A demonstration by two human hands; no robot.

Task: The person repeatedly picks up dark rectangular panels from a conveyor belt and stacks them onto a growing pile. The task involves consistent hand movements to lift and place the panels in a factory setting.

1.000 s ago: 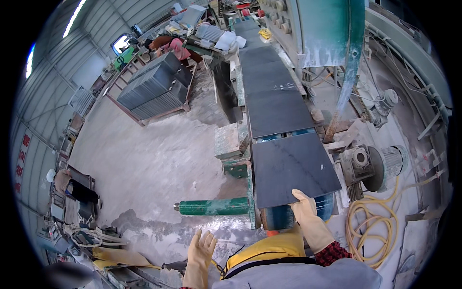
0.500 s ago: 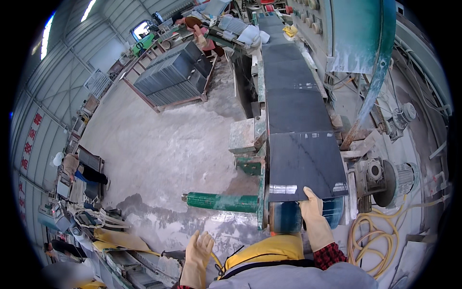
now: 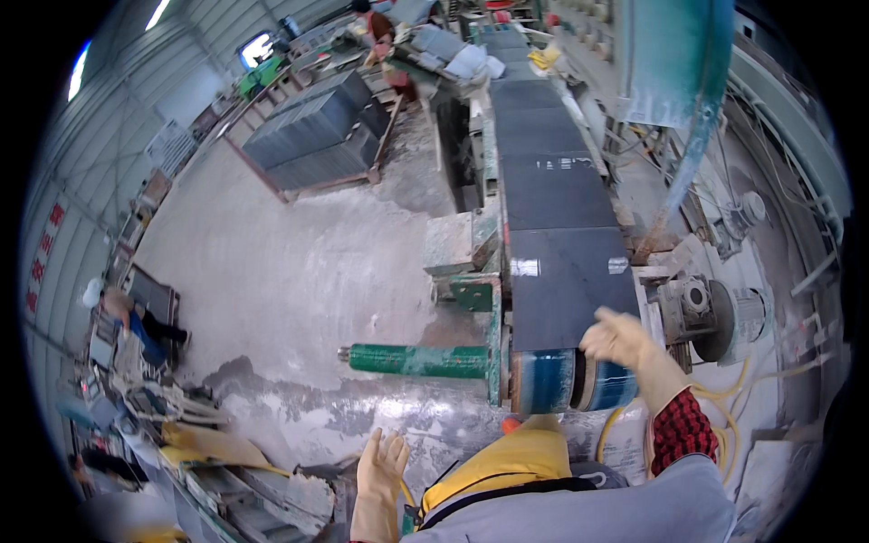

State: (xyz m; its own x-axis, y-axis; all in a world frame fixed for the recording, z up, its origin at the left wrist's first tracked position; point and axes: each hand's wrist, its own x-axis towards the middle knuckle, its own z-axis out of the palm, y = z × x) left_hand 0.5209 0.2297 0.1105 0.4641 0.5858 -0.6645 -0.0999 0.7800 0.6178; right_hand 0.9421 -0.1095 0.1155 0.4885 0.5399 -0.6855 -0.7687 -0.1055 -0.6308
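- Right hand (image 3: 634, 348), in a pale rubber glove, is at the near right corner of the closest dark slab (image 3: 570, 285); fingers point left over the corner; can't tell if it grips, touches or just hovers
- Left hand (image 3: 378, 471), same kind of glove, fingers up and slightly spread, nothing in it, clear of the conveyor (image 3: 495, 326)
- Closest slab lies flat on the conveyor, near edge at the blue drums (image 3: 545, 380), two bright reflections across its far part
- More dark slabs lie in a line behind it, running away up the conveyor
- Green roller (image 3: 421, 359) sticks out left of the conveyor, above wet floor
- Motor (image 3: 749, 315) sits right of the closest slab, yellow hose (image 3: 605, 434) below it
- Stack of slabs (image 3: 312, 136) stands in a rusty rack (image 3: 330, 187), far left of the conveyor
- One co-worker (image 3: 145, 321) at the left side, another (image 3: 380, 41) beyond the rack
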